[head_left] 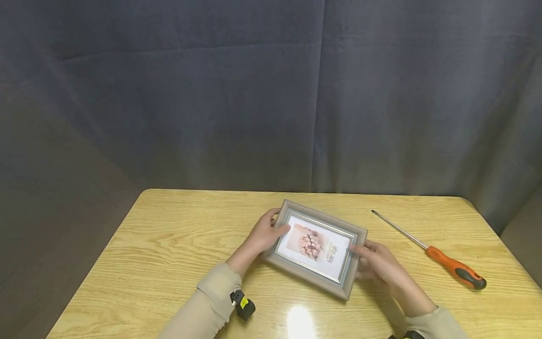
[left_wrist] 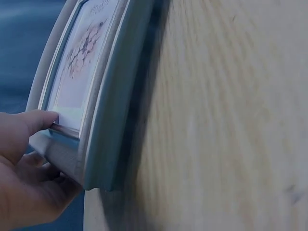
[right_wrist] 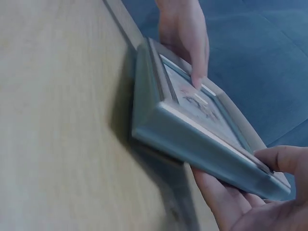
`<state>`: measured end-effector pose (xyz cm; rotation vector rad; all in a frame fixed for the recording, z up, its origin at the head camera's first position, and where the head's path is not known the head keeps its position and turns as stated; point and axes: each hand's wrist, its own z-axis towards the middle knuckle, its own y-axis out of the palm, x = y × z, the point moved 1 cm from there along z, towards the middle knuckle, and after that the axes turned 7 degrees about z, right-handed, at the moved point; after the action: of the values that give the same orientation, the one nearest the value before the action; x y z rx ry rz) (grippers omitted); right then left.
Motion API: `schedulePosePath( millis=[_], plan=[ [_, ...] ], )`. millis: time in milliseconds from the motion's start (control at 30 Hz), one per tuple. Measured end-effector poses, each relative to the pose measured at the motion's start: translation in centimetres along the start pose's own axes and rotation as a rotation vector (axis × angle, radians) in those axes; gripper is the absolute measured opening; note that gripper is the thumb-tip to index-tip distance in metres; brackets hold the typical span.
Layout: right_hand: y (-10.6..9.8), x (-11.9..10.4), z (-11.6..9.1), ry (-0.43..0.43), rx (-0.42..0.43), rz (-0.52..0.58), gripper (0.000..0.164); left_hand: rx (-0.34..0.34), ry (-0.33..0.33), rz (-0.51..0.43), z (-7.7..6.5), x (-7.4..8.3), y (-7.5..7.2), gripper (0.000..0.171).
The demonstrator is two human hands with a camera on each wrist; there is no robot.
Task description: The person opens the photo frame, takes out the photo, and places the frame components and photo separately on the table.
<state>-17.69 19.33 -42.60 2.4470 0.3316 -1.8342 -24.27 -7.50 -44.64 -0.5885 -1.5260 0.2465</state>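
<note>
Both hands hold a picture frame (head_left: 314, 278) with a grey-beige border and a printed flower picture facing up, tilted above the table. My left hand (head_left: 264, 234) grips its left end, thumb on the front and fingers curled behind, as the left wrist view shows of the frame's corner (left_wrist: 72, 159). At the opposite end, my right hand (head_left: 378, 263) holds the border with the thumb on top. In the right wrist view the fingers of the right hand (right_wrist: 255, 202) lie underneath the frame (right_wrist: 207, 149). The frame's back is hidden.
A screwdriver (head_left: 450, 263) with an orange and black handle lies on the right of the wooden table (head_left: 169, 245), its shaft pointing back and left. A dark curtain (head_left: 237, 117) hangs behind the table's far edge.
</note>
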Motion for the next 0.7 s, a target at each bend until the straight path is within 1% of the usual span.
schedulePosePath(
  millis=[133,267,333,400,467,500,600,700],
  plan=[
    [-0.1,0.5,-0.3,0.011,-0.068,0.058,0.068,-0.045,0.009,0.059,1.1,0.6,-0.1,0.057],
    [-0.2,0.8,-0.8,0.017,-0.141,0.163,0.068,-0.087,0.002,0.101,2.2,1.0,0.0,0.058],
    [-0.1,1.0,-1.2,0.035,-0.190,0.233,0.059,-0.114,0.002,0.118,2.7,1.1,0.2,0.058],
    [0.0,1.2,-1.7,0.058,-0.229,0.309,0.046,-0.142,0.008,0.132,3.3,1.2,0.5,0.058],
    [0.2,1.5,-2.2,0.078,-0.247,0.365,0.032,-0.170,0.022,0.155,3.8,1.3,0.8,0.057],
    [0.4,1.7,-2.5,0.094,-0.243,0.391,0.027,-0.182,0.028,0.167,4.0,1.3,0.9,0.056],
    [0.9,2.2,-3.1,0.120,-0.239,0.473,0.022,-0.214,0.049,0.200,4.5,1.4,1.4,0.055],
    [1.3,2.7,-3.6,0.132,-0.260,0.574,0.021,-0.234,0.060,0.215,4.8,1.7,2.0,0.052]
  ],
)
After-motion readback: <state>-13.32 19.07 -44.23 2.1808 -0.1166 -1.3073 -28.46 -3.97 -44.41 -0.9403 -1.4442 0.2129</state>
